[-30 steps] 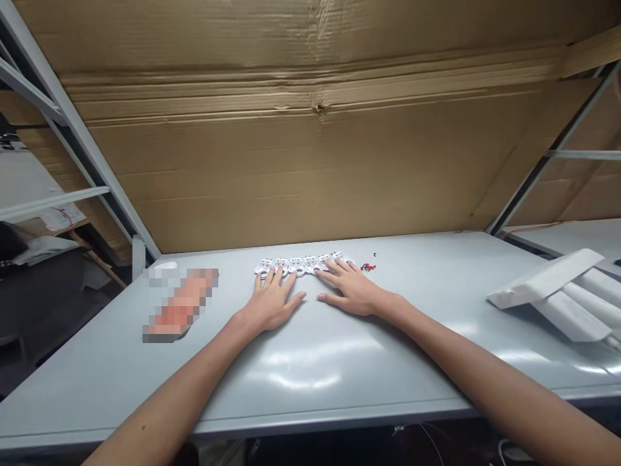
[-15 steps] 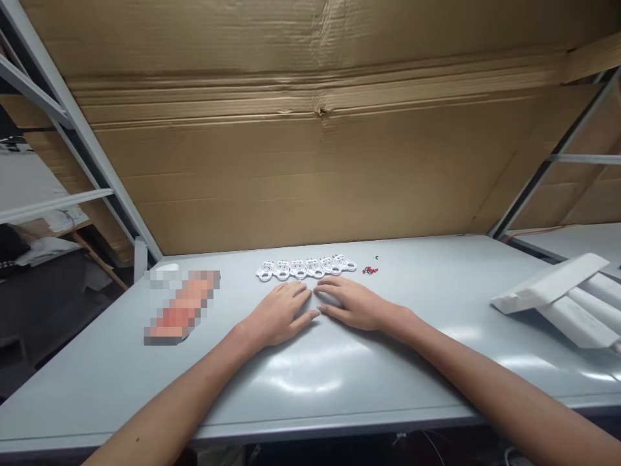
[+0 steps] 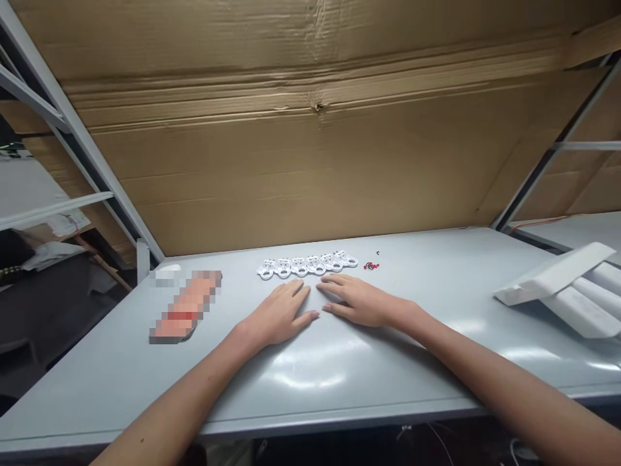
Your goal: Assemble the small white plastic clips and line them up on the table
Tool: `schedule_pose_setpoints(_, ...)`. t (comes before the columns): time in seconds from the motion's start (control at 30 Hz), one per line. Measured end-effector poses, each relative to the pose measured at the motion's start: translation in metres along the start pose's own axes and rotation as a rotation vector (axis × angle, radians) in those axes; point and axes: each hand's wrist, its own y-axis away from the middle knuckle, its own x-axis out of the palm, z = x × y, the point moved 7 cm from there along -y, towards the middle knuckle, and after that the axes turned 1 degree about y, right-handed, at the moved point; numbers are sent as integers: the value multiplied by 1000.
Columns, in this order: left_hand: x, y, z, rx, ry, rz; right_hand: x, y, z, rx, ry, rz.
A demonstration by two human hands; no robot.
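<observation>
My left hand (image 3: 281, 312) rests palm down on the grey tabletop (image 3: 233, 395), its thumb stretched out from the fingers and nothing in it. Facing it, my right hand (image 3: 361, 300) also lies on the surface, empty, thumb apart from the fingers. A small gap separates the two hands. Just beyond the fingertips is a row of several white plastic parts (image 3: 316, 265), each with a ring-shaped end and small pins. To the right of that row is a little pile of small red and black pieces (image 3: 371, 266), too small to identify.
A pixelated reddish object (image 3: 189, 307) lies at the left, with a whitish item (image 3: 167, 273) behind it. White foam-like pieces (image 3: 557, 285) are stacked at the right. Brown cardboard (image 3: 310, 175) walls off the back, between metal frame posts (image 3: 92, 142).
My right hand has shifted slightly right, so the gap between the thumbs is wider. The left hand is almost unmoved. The camera view has tilted a little.
</observation>
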Motion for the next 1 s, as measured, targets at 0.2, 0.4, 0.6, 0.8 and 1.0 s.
schedule_pose_setpoints(0.2, 2, 0, 3, -16, -17, 11, 4, 4, 0, 9, 19, 130)
schedule_pose_setpoints(0.4, 1, -1, 1, 14, -19, -9, 8, 6, -2, 38, -18, 160)
schedule_pose_setpoints(0.6, -4, -3, -1, 65, -17, -44, 11, 7, -6, 43, -29, 150)
schedule_pose_setpoints(0.8, -3, -3, 0, 69, -56, -47, 8, 6, -5, 37, -14, 136)
schedule_pose_setpoints(1.0, -2, -3, 1, 67, -19, -57, 4, 5, -1, 37, 2, 148)
